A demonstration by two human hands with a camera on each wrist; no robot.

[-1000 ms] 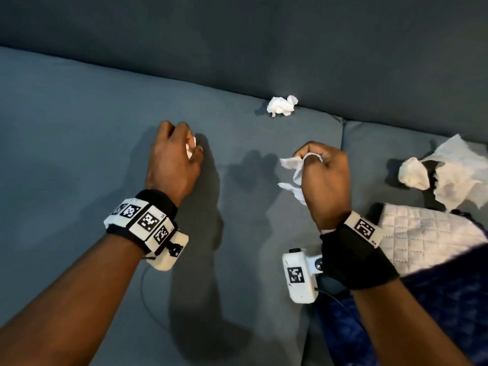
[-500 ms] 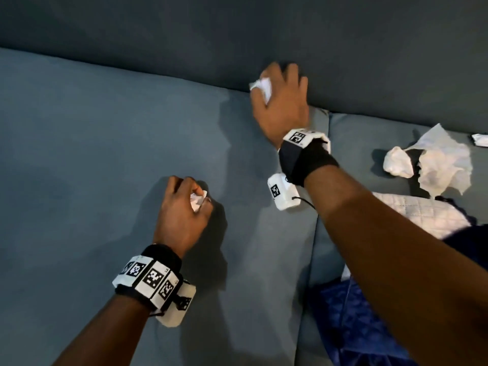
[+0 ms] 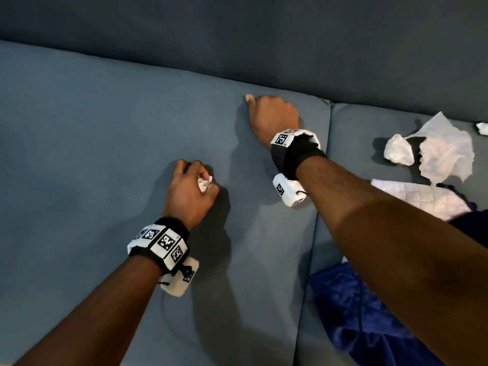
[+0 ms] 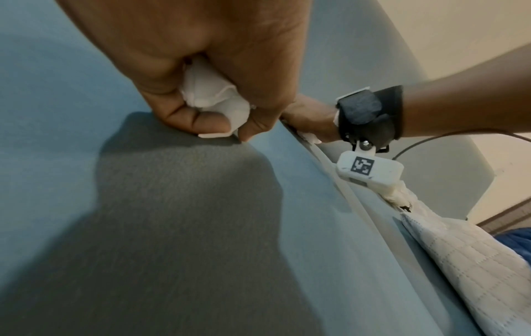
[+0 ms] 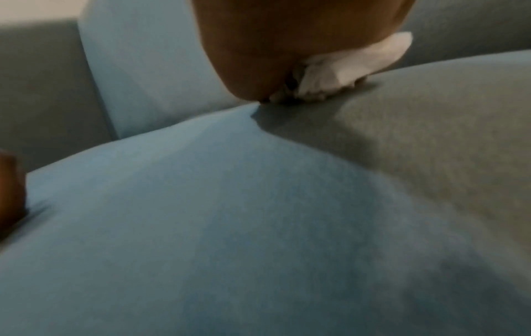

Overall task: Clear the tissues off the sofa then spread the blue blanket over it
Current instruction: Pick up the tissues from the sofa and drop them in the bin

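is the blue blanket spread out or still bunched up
Bunched up. The blue blanket lies crumpled on the right seat cushion, its white quilted underside turned up.

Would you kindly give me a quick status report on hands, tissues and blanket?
Left hand grips a crumpled tissue; right hand grips tissue. Loose tissues remain on right sofa cushion. Blue blanket bunched, not yet spread.

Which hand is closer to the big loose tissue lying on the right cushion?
Right. The right hand is one cushion left of the loose tissue; the left hand is farther left and nearer the person.
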